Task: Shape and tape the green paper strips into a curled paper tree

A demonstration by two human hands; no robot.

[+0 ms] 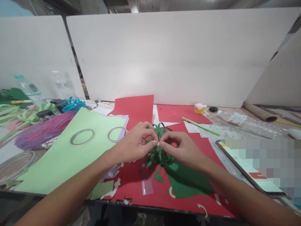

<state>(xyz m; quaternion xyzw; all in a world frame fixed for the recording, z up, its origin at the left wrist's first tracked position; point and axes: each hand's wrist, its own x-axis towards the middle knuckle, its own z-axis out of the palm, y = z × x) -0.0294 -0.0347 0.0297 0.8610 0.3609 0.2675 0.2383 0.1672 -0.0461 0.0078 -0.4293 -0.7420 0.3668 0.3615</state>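
No readable text anywhere; bottle [28, 89] label and packet [237, 118] print too blurred.

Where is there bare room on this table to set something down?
Bare patches: the light green sheet below the two tape rings, and the red paper behind both hands. Crowded: the dark green strips under the hands, the far-left clutter.

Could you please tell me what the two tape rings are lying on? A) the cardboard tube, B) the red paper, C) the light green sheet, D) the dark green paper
C: both tape rings lie on the light green sheet, to the left of the left hand, while the red paper lies under the hands' work.
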